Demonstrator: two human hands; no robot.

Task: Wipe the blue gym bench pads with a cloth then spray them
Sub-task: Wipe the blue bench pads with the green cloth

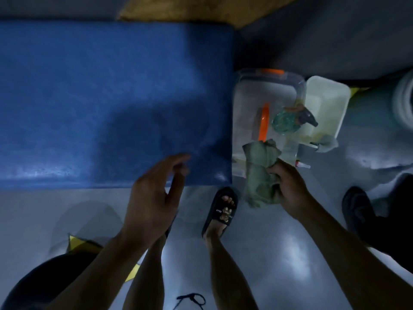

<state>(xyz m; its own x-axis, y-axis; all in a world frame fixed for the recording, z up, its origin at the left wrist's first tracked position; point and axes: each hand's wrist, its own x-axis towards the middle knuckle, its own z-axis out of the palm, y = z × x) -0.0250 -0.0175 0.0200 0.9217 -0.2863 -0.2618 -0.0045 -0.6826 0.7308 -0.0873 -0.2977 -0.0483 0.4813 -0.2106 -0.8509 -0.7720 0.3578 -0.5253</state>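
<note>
- The right hand [288,189] has its fingers curled round a bunched green cloth [260,175], gripping it at one side so that most of the fabric spills out beyond the knuckles and hangs toward the floor; the cloth is off the pad, just past its near right corner.
- The left hand [154,193] holds nothing; its fingers are loosely spread and slightly bent, hovering over the near edge of the blue bench pad [100,104]; whether the fingertips touch the vinyl cannot be told.
- The pad stretches away from both hands, wide and flat; its skin looks smooth and faintly glossy, so the cloth should slide easily; judged firm under pressure, not fragile.
- The cloth reads as soft, light and limp; it will flop unless gathered into a wad under a flat palm; better taken from its middle than its edge for wiping.
- Beyond the right hand, on the floor beside the pad's end, a clear plastic tub [257,97] holds a spray bottle [290,119] with a dark trigger head; the bottle looks light, rigid and possibly slick; its neck under the trigger is the place to take hold.
- Wiping appears not yet begun.
</note>
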